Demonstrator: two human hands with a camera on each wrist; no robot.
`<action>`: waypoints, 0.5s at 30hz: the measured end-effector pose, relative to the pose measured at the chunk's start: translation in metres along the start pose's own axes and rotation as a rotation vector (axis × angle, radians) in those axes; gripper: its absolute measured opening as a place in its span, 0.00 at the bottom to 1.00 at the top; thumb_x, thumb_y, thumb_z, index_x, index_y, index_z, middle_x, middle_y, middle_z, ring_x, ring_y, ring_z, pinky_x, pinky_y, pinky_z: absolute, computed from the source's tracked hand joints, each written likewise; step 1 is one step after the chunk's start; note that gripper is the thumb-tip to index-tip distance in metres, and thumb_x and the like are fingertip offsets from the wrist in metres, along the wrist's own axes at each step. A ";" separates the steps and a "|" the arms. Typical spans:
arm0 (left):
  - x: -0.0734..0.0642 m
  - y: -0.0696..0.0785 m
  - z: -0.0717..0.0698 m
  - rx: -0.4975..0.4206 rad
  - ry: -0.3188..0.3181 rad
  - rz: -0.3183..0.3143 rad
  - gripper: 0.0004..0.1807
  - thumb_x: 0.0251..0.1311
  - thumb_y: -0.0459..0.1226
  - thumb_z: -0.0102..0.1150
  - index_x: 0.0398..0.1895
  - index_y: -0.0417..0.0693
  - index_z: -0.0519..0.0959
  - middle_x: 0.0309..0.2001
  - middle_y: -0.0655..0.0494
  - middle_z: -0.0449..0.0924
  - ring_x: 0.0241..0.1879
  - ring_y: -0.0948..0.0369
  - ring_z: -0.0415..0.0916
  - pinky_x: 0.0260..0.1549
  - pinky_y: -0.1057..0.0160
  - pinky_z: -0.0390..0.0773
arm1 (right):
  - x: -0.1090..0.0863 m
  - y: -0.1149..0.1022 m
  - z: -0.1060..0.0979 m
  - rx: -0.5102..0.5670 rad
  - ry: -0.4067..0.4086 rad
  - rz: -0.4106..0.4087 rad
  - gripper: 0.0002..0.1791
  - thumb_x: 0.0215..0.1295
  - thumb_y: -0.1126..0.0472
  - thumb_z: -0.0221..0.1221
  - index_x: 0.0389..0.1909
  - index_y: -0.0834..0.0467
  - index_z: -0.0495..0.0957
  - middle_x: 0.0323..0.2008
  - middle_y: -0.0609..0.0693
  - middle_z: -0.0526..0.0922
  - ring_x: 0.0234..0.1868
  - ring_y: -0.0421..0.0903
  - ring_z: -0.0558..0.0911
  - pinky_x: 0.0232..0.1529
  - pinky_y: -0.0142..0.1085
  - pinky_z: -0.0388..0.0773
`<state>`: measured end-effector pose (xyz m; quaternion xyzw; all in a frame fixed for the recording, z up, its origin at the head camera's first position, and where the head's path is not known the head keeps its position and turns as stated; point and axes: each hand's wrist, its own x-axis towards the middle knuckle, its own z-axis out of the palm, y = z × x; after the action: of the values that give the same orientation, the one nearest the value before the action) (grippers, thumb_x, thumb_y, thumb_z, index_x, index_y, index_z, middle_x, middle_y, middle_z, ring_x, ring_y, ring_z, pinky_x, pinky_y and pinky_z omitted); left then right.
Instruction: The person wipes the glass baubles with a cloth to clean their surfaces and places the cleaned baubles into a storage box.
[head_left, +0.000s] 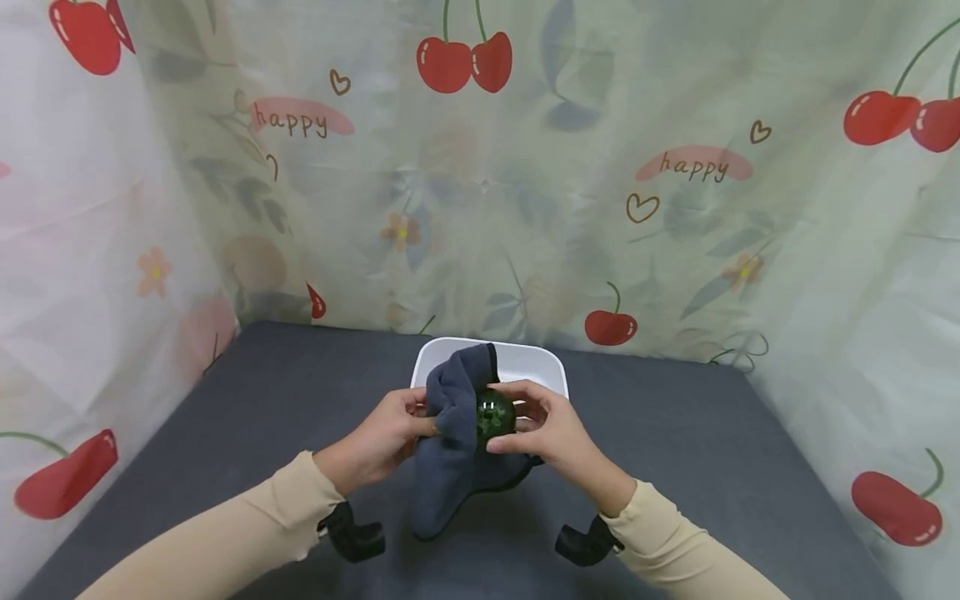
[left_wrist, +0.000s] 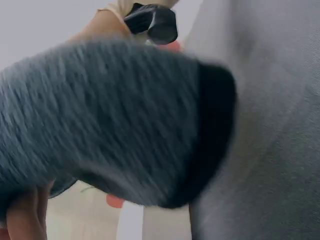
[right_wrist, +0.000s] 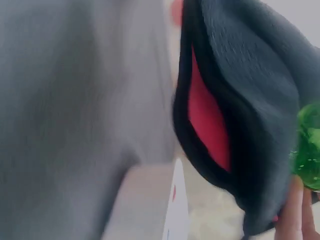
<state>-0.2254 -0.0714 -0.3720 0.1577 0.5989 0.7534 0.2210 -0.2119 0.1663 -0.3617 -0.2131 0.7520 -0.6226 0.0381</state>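
Over the front of the white tray, my left hand (head_left: pixel 390 433) grips a dark blue-grey cloth (head_left: pixel 450 467) between thumb and fingers. The cloth is bunched at the top and its lower corner hangs down; a black border and a red underside of the cloth (right_wrist: pixel 210 120) show in the right wrist view. My right hand (head_left: pixel 551 425) holds a round green glass object (head_left: pixel 495 415) by its sides, with the thumb below and fingers above. The cloth lies against the left side of the glass. Its far side is hidden, so its full shape cannot be told.
Behind the hands, a white rectangular tray (head_left: pixel 525 360) stands on the dark grey tabletop (head_left: pixel 675 467). Patterned curtains (head_left: pixel 480 183) with cherries hang at the back and both sides. A black wrist mount (head_left: pixel 352 533) sits on each forearm.
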 end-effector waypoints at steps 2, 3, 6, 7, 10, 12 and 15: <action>0.000 0.002 0.000 -0.024 -0.024 0.006 0.21 0.59 0.28 0.61 0.56 0.36 0.73 0.36 0.58 0.84 0.34 0.65 0.82 0.34 0.66 0.83 | 0.000 0.001 0.000 0.060 -0.021 0.000 0.37 0.44 0.70 0.74 0.59 0.61 0.73 0.54 0.53 0.76 0.46 0.44 0.80 0.47 0.33 0.80; 0.001 0.003 0.000 -0.025 -0.033 0.008 0.24 0.59 0.30 0.62 0.59 0.36 0.72 0.39 0.57 0.84 0.36 0.64 0.83 0.36 0.64 0.83 | 0.001 0.001 0.000 0.046 -0.026 -0.013 0.37 0.44 0.70 0.74 0.59 0.61 0.72 0.54 0.53 0.76 0.46 0.45 0.80 0.47 0.33 0.80; 0.000 0.004 0.001 0.026 -0.033 0.023 0.34 0.54 0.34 0.69 0.64 0.33 0.68 0.45 0.54 0.84 0.42 0.61 0.83 0.40 0.61 0.83 | 0.000 -0.002 0.002 -0.114 -0.022 -0.057 0.37 0.42 0.68 0.76 0.56 0.56 0.73 0.50 0.53 0.76 0.45 0.47 0.80 0.47 0.33 0.81; 0.000 0.004 0.002 0.043 -0.028 0.028 0.36 0.53 0.34 0.70 0.65 0.33 0.68 0.47 0.54 0.84 0.43 0.61 0.83 0.41 0.60 0.83 | 0.000 -0.004 0.002 -0.169 -0.017 -0.072 0.36 0.40 0.68 0.76 0.55 0.55 0.73 0.49 0.53 0.77 0.44 0.47 0.80 0.47 0.33 0.81; -0.001 0.003 0.002 0.055 -0.002 0.045 0.29 0.54 0.32 0.68 0.61 0.35 0.73 0.44 0.55 0.84 0.40 0.61 0.83 0.39 0.61 0.83 | -0.001 -0.005 0.001 -0.203 -0.009 -0.098 0.36 0.40 0.69 0.76 0.53 0.55 0.73 0.48 0.53 0.77 0.42 0.48 0.81 0.45 0.34 0.82; -0.001 0.002 0.001 0.011 0.002 0.059 0.20 0.57 0.28 0.64 0.54 0.39 0.78 0.40 0.57 0.85 0.37 0.63 0.83 0.37 0.64 0.83 | -0.001 -0.004 0.000 -0.113 -0.009 -0.102 0.37 0.40 0.70 0.76 0.55 0.56 0.73 0.50 0.54 0.77 0.44 0.47 0.81 0.44 0.35 0.82; -0.001 0.002 0.002 -0.059 -0.002 0.080 0.14 0.59 0.24 0.58 0.46 0.46 0.80 0.36 0.59 0.83 0.34 0.65 0.81 0.35 0.67 0.82 | -0.001 -0.003 0.001 -0.023 0.010 -0.107 0.38 0.42 0.70 0.75 0.57 0.57 0.73 0.53 0.53 0.76 0.49 0.45 0.80 0.47 0.37 0.82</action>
<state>-0.2240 -0.0706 -0.3697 0.1757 0.5692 0.7789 0.1961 -0.2095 0.1654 -0.3592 -0.2502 0.7468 -0.6162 -0.0014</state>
